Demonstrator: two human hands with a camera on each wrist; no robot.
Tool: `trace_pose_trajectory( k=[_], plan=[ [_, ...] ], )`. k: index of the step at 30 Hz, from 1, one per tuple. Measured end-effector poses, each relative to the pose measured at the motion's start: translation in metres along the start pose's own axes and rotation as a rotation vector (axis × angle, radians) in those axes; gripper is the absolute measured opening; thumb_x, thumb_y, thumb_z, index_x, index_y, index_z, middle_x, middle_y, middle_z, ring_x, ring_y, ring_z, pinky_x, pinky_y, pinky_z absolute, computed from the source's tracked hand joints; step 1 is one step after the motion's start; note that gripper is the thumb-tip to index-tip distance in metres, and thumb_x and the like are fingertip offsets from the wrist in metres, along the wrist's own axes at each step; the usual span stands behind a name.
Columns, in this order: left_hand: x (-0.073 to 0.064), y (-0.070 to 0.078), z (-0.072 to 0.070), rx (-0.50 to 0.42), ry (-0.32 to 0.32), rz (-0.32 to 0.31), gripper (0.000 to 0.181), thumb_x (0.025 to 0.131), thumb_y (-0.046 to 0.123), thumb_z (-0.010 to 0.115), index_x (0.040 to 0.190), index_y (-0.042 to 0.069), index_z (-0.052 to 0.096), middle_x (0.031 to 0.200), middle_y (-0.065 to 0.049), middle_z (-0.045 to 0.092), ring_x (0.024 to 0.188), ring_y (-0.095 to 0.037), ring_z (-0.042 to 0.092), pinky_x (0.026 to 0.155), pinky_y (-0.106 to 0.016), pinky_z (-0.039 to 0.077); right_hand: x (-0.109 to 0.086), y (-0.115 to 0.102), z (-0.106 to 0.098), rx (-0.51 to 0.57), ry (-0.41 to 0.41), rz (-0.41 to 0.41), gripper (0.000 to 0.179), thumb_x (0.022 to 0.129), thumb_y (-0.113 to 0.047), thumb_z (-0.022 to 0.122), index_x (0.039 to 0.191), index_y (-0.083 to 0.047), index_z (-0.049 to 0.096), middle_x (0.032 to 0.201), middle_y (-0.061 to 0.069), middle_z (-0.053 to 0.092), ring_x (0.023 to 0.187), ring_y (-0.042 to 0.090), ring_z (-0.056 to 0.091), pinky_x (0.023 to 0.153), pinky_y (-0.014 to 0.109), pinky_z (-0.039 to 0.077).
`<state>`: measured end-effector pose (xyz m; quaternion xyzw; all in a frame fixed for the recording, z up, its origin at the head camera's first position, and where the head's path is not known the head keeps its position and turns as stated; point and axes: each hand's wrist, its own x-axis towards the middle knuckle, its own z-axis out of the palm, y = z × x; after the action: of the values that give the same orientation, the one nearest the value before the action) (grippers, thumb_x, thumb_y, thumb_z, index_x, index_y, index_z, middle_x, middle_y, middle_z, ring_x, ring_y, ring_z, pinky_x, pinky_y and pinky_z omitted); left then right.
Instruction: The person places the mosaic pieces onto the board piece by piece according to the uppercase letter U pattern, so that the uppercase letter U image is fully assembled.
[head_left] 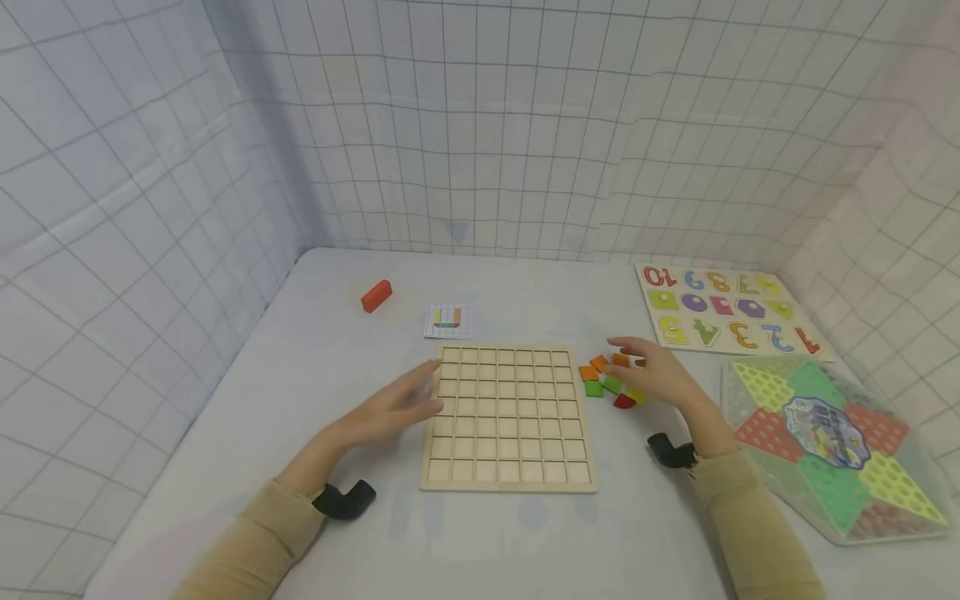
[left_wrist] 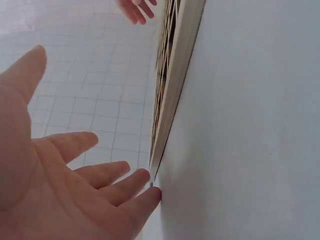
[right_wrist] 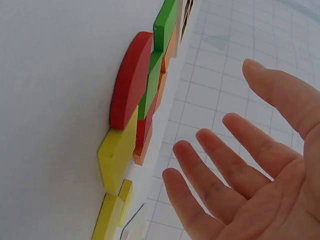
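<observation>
A wooden grid board (head_left: pixel 507 425) with bare square cells lies at the middle of the table. At its left edge is my left hand (head_left: pixel 393 408), fingers spread and nothing in them. My right hand (head_left: pixel 652 371) hovers over a small group of coloured wooden pieces to the right of the board, its fingers loosely extended. Among those pieces are a red rounded piece (right_wrist: pixel 131 82), a yellow piece (right_wrist: pixel 118 155), a green square (head_left: pixel 594 389) and an orange square (head_left: pixel 588 373). The right hand covers part of the group in the head view.
Behind the board lies a small pattern card (head_left: pixel 450 321), with a red block (head_left: pixel 377 296) to its left. A number puzzle board (head_left: pixel 727 308) and a clear-lidded game box (head_left: pixel 832 450) occupy the right side. Gridded cloth walls (head_left: pixel 525 125) enclose the table.
</observation>
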<state>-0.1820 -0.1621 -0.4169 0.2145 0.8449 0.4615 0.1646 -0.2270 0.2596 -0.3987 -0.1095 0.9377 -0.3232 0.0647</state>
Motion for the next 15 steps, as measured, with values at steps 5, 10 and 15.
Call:
trace_pose_trajectory(
  k=[5,10,15],
  plan=[
    [0.002,-0.009,0.005,0.097,0.018,0.002,0.082,0.086,0.052,0.06,0.15,0.015,0.024,0.156,-0.004,0.013,0.142,-0.024,0.01,0.112,-0.049,0.014,0.002,0.005,-0.001,0.053,0.043,0.01,0.054,0.09,-0.033,0.063,0.135,-0.006,0.049,0.132,0.02,0.051,0.117,0.039,0.05,0.094,0.053,0.042],
    [0.003,-0.012,0.007,0.172,0.082,0.034,0.08,0.082,0.054,0.065,0.145,0.015,0.037,0.154,-0.002,0.023,0.141,-0.025,0.017,0.111,-0.049,0.018,0.0,0.014,-0.007,0.103,0.049,-0.018,0.051,0.09,-0.028,0.064,0.132,-0.003,0.05,0.129,0.017,0.054,0.113,0.035,0.053,0.091,0.05,0.045],
    [0.005,-0.018,0.009,0.222,0.124,0.055,0.079,0.077,0.054,0.07,0.141,0.015,0.044,0.151,-0.001,0.029,0.139,-0.026,0.022,0.11,-0.049,0.021,-0.004,0.023,-0.013,0.139,0.038,-0.034,0.052,0.088,-0.032,0.066,0.128,-0.002,0.053,0.124,0.017,0.058,0.108,0.033,0.056,0.087,0.044,0.047]
  ],
)
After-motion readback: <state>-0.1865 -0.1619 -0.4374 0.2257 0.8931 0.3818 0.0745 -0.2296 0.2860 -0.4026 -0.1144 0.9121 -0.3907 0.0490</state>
